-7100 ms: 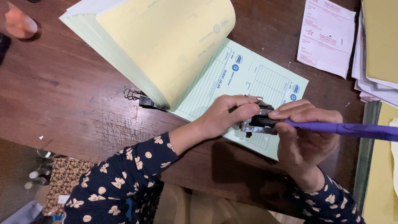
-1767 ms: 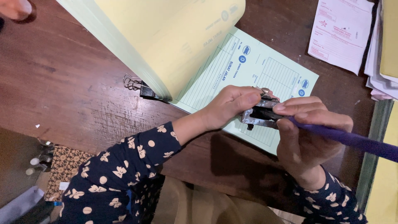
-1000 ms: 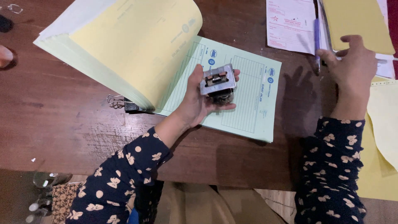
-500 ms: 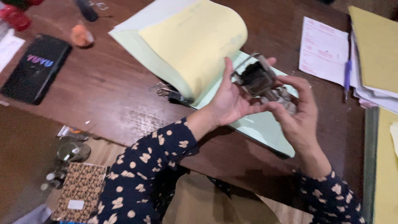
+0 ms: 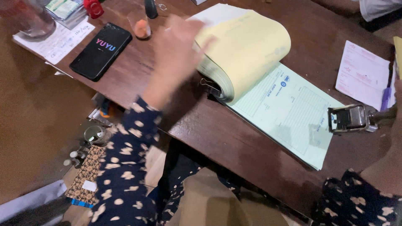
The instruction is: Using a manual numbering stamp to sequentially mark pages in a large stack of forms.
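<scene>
While the left hand hovers open by the yellow pages, the right hand grips the metal stamp at the green form's edge.

— What is seen carrying everything?
— A dark brown wooden table is seen.

— What is laid directly on it?
— A thick pad of yellow sheets is laid near the middle, opened over a pale green form. A black phone is placed at the left, beside a white paper. A pink-printed slip is laid at the right.
</scene>
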